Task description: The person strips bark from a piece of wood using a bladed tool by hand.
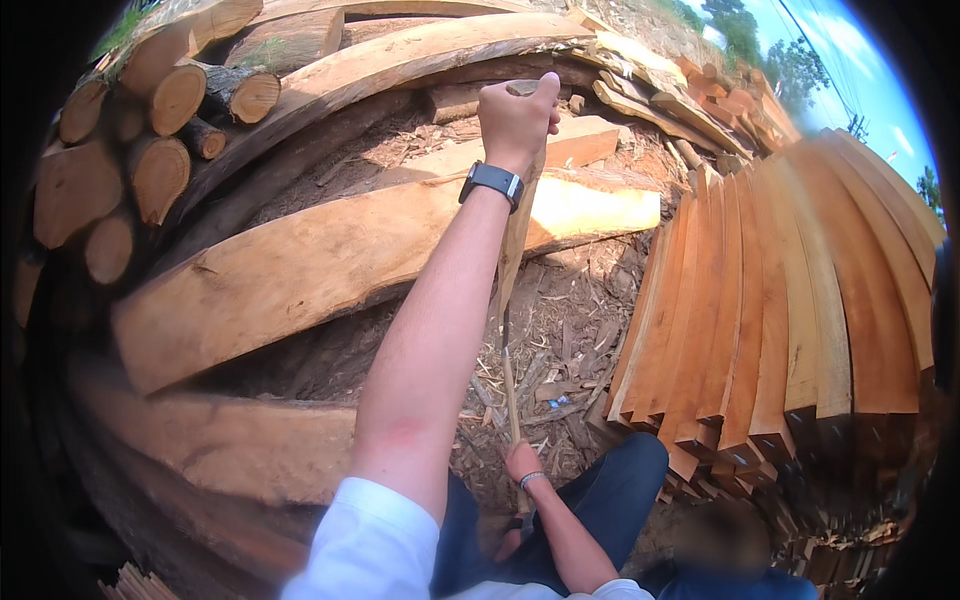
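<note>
- The handling looks partway through: the stick [512, 250] is in hand and not yet set down; no finished result shows, and what is left cannot be told.
- Left hand [518, 122] is clenched round the stick's far end, thumb raised.
- Right hand [522, 460] grasps its near end.
- The stick runs between both hands, its middle thin and dark; whether it is one piece is unclear.
- Plank [270, 265] lies left, stack [770, 300] right, chips [575, 340] below.
</note>
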Motion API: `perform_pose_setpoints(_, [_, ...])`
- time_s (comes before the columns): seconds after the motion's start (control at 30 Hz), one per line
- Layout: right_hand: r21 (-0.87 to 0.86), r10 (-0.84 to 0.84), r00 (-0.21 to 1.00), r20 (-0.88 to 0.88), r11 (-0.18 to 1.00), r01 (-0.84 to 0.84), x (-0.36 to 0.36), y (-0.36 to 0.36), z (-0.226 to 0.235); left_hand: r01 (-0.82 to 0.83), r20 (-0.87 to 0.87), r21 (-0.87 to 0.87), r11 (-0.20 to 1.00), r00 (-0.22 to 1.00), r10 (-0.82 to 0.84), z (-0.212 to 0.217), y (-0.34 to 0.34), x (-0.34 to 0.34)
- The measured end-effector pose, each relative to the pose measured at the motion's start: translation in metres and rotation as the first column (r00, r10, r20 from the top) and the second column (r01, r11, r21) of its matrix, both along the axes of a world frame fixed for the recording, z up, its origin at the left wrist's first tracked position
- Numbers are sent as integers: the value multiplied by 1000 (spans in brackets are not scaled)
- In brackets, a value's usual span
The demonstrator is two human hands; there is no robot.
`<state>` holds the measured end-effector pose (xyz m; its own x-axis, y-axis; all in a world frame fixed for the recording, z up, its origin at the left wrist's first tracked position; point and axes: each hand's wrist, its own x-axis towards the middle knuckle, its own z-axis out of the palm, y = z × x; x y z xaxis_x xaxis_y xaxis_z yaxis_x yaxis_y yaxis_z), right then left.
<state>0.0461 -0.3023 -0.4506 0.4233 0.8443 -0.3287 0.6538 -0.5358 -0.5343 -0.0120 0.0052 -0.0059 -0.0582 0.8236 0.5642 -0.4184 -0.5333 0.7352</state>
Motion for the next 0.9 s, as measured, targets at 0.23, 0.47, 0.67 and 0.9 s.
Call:
perform_pose_setpoints(0.23, [237,-76,996,-42,968,83,-13,7,33,-147,-38,-21,989,988,146,-4,3,-1])
perform_pose_setpoints(0.47, [-21,-67,998,-11,998,66,-9,-1,15,-527,-114,-8,850,845,522,-8,17,1])
perform_pose_setpoints(0.67, [173,-105,994,-13,979,106,-16,5,29,-591,-89,1,807,803,589,-17,23,-5])
perform_pose_setpoints(0.9, [108,-4,993,120,994,-9,-1,-22,-34,-531,-66,-29,847,846,529,-10,12,12])
